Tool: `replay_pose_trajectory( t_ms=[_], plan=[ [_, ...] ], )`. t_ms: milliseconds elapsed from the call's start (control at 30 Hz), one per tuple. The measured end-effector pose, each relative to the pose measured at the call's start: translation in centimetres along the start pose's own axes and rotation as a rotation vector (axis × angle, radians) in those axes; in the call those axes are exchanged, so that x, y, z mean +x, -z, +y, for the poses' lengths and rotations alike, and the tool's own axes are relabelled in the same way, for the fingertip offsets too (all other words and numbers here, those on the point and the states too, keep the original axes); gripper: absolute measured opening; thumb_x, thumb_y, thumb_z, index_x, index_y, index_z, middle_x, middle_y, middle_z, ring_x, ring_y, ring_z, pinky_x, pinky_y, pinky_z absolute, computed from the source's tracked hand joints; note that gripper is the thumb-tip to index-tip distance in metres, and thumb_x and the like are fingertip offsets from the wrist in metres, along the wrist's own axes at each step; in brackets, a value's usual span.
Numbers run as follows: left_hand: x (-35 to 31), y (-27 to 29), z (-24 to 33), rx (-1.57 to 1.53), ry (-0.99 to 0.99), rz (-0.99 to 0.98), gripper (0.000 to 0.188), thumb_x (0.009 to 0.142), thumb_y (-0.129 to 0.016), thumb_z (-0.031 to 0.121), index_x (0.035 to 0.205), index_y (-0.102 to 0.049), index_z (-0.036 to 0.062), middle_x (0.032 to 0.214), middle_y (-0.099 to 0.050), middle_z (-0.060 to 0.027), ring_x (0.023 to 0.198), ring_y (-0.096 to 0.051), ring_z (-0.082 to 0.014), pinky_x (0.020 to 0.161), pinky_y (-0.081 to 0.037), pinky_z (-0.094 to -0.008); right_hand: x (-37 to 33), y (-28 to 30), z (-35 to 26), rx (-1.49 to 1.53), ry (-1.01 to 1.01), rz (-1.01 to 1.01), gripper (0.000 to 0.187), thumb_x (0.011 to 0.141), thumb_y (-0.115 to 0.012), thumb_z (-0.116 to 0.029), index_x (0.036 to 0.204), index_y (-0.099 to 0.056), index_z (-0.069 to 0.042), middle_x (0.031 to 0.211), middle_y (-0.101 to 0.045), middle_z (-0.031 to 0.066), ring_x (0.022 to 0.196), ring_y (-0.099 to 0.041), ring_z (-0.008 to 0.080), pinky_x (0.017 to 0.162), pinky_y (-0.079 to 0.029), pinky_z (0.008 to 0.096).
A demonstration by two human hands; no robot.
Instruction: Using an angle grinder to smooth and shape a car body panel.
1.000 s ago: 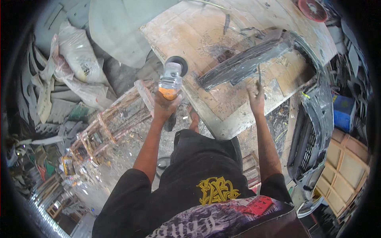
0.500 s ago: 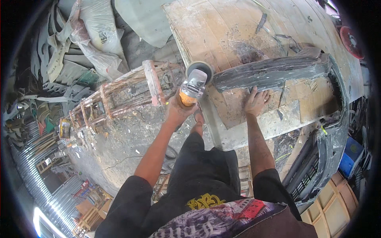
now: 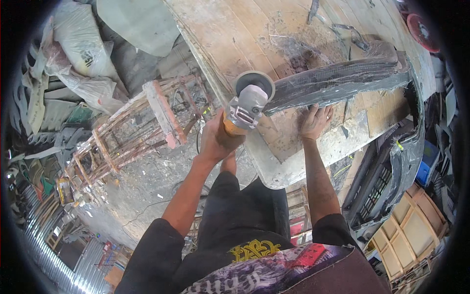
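Observation:
My left hand (image 3: 218, 140) is wrapped around the orange body of an angle grinder (image 3: 247, 109). The grinder's silver head and round disc (image 3: 266, 83) are at the left end of a long, curved black piece (image 3: 338, 81) like a car bumper. Whether the disc touches that piece, I cannot tell. Palm down, my right hand (image 3: 315, 122) rests by the near edge of the piece's long arm, fingers apart and tips against or close to that edge. Under both lies a worn, cardboard-covered table (image 3: 281, 175).
To the left of the table stands a rusty metal frame (image 3: 164, 110). Plastic sacks (image 3: 83, 44) and grey panels are piled beyond it. At the far right sits a red disc (image 3: 423, 32); a blue box (image 3: 428, 161) and a wooden-framed panel (image 3: 409, 230) are lower right.
The view has turned and shifted. The grinder has moved slightly right, closer over the black piece's left end. My right hand remains by the piece's near edge.

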State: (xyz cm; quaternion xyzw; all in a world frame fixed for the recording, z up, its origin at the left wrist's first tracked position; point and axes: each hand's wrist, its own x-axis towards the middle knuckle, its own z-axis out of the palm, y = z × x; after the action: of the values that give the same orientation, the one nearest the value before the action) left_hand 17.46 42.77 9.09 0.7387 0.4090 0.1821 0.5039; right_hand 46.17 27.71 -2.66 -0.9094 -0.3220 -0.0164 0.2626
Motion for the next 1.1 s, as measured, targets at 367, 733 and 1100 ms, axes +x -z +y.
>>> replay_pose_trajectory(
  t_ms=[367,733,1100],
  plan=[
    [1.3,-0.5,0.6,-0.023,-0.122,-0.045,0.053,0.072,-0.089,0.018,0.116,-0.062,0.0055,0.099,-0.072,-0.0175,0.088,-0.072,-0.0410,0.075,-0.057,-0.0440,-0.1,0.5,-0.8,0.086,-0.002,0.030,0.052,0.111,-0.040,-0.043,0.137,-0.060,-0.002,0.157,-0.041,0.0289,0.145,-0.033,0.0499,0.124,-0.015,0.0594],
    [1.7,-0.4,1.3,0.028,-0.143,-0.080,0.052,0.073,-0.089,0.019,0.115,-0.061,0.0044,0.094,-0.072,-0.0193,0.087,-0.072,-0.0431,0.073,-0.057,-0.0445,-0.3,0.2,-0.2,0.075,0.015,0.054,0.050,0.110,-0.046,-0.047,0.127,-0.064,-0.004,0.153,-0.041,0.0314,0.143,-0.032,0.0512,0.123,-0.017,0.0592],
    [2.2,-0.7,1.9,0.079,-0.136,-0.069,0.052,0.072,-0.089,0.018,0.114,-0.062,0.0039,0.095,-0.073,-0.0182,0.088,-0.073,-0.0418,0.074,-0.057,-0.0449,0.0,0.8,-1.3,0.052,0.023,0.045,0.044,0.109,-0.050,-0.042,0.125,-0.063,-0.003,0.147,-0.048,0.0298,0.146,-0.034,0.0438,0.124,-0.017,0.0579]
  ],
)
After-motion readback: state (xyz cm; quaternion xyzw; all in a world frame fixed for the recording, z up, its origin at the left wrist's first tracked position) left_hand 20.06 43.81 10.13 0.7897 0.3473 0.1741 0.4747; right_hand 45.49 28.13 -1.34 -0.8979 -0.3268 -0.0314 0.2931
